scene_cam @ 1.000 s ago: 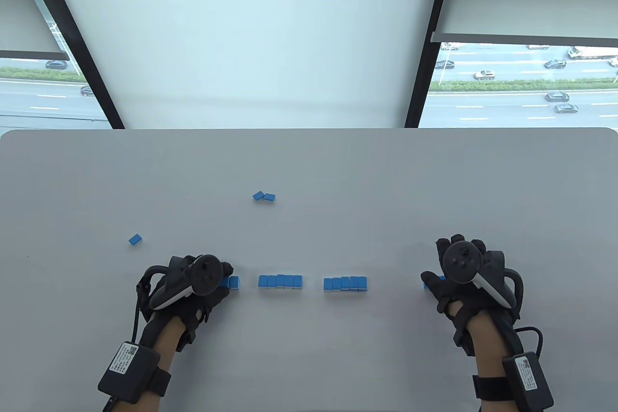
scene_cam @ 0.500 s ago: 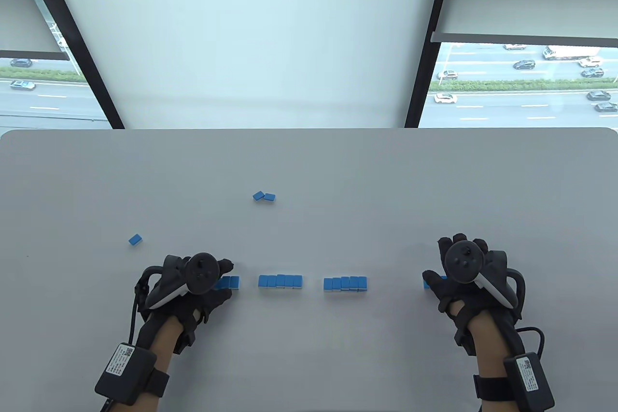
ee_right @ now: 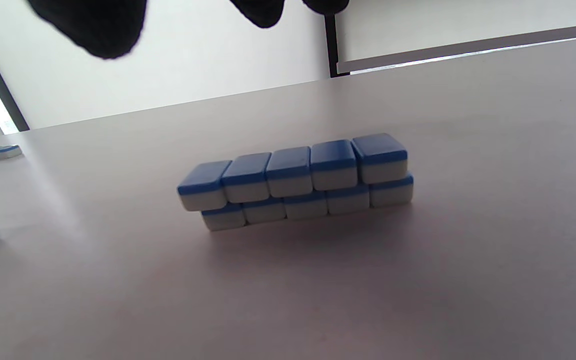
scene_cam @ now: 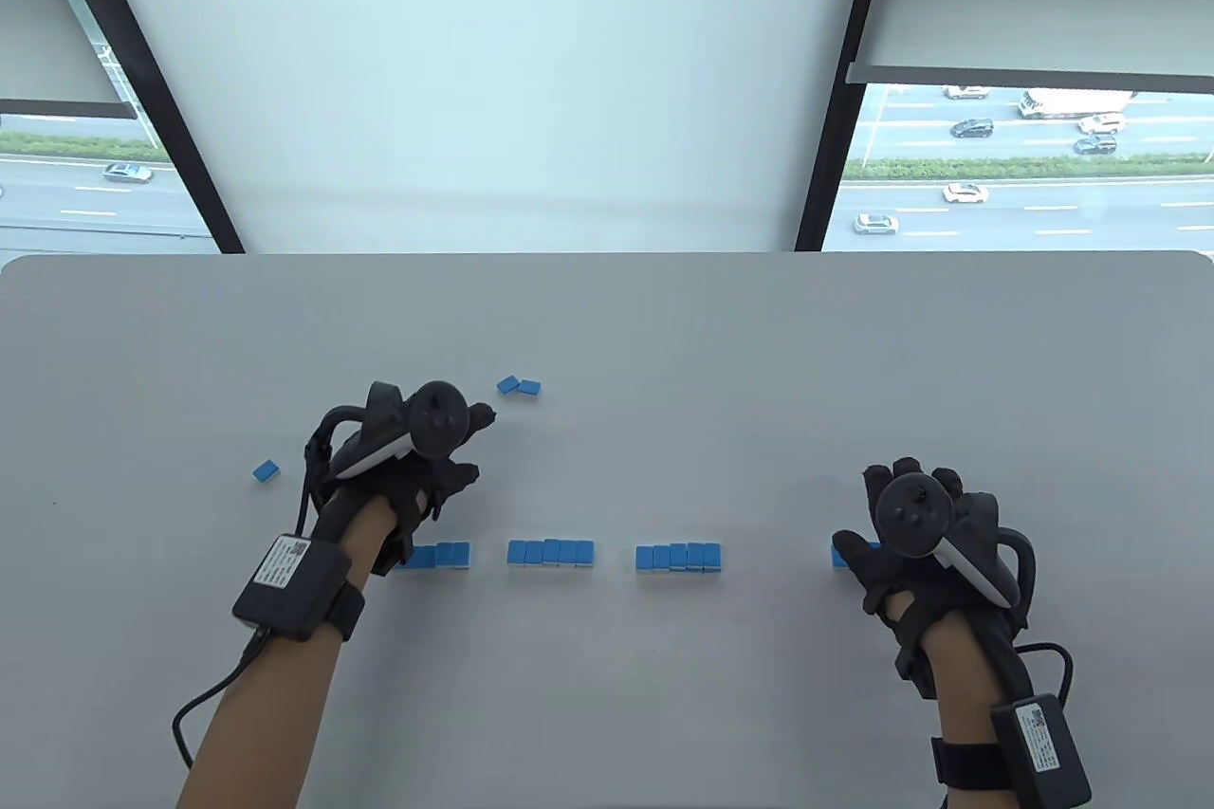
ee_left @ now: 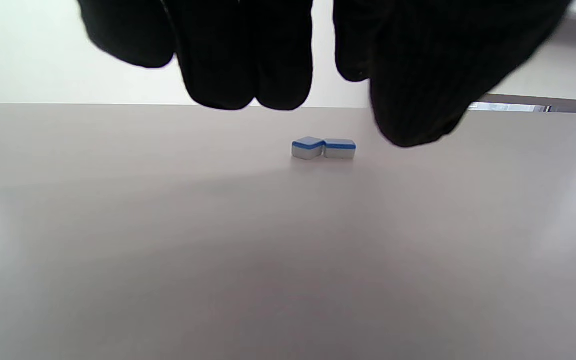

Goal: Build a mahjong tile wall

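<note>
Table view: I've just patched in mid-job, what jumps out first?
A broken line of blue tile blocks runs along the near part of the grey table; the right wrist view shows one block stacked two high. The left hand reaches empty toward a loose pair of tiles farther back, while the right hand sits over the line's right end.

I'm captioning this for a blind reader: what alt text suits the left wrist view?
Two blue-backed mahjong tiles lie side by side, touching, on a grey table. The left hand, in a black glove, hangs above them, holding nothing.
</note>
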A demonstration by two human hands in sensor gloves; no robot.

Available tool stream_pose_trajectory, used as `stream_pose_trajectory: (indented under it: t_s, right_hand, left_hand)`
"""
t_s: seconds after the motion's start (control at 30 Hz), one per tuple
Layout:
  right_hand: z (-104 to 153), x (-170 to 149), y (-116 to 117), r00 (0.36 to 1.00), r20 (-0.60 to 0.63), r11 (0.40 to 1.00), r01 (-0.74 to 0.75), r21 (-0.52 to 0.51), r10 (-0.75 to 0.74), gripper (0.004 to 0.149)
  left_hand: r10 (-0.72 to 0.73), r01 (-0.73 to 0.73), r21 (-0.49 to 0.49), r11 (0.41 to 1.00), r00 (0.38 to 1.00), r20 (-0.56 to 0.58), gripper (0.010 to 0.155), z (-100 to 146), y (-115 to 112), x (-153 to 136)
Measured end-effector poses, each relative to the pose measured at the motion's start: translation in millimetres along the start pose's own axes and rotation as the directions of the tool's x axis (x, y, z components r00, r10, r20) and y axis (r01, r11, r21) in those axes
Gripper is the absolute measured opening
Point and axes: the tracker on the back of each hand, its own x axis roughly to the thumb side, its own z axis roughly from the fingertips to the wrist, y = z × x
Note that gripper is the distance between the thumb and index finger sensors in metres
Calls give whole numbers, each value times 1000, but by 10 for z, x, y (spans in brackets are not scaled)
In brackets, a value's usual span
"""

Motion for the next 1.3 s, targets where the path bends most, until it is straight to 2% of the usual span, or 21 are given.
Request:
stream_pose_trajectory:
  t_s: [0.1, 0.23, 0.47, 0.7, 1.03, 1.17, 1.3]
  right_hand:
    - [0, 1, 4, 1000, -2, 1000, -3, 4, 3, 81]
    - [0, 1, 5, 1000, -4, 1000, -3, 9, 4, 81]
    - [3, 2, 4, 1000, -7, 1000, -9, 13, 9, 81]
    - [2, 14, 20, 1000, -6, 1000, -5, 30, 5, 81]
    - [4, 17, 19, 1000, -9, 999, -5, 36, 6, 81]
    - [2, 19, 22, 1000, -8, 999, -2, 39, 3, 81]
    - [2, 23, 16, 1000, -3, 999, 6, 38, -6, 81]
  left_hand:
    - [-27, 26, -25, 999, 999, -27, 76, -307, -22, 28]
    - [-47, 43, -55, 998, 997, -64, 78, -591, -100, 62]
    - [-106, 102, -70, 992, 993, -60, 74, -853, -248, 170]
    - [-145, 145, -8, 989, 987, -63, 63, -913, -258, 251]
    - [-164, 159, -50, 986, 982, -99, 59, -899, -243, 279]
    - [-209, 200, -91, 976, 972, -108, 59, -810, -199, 249]
    - [-207, 200, -70, 977, 971, -120, 59, -588, -67, 141]
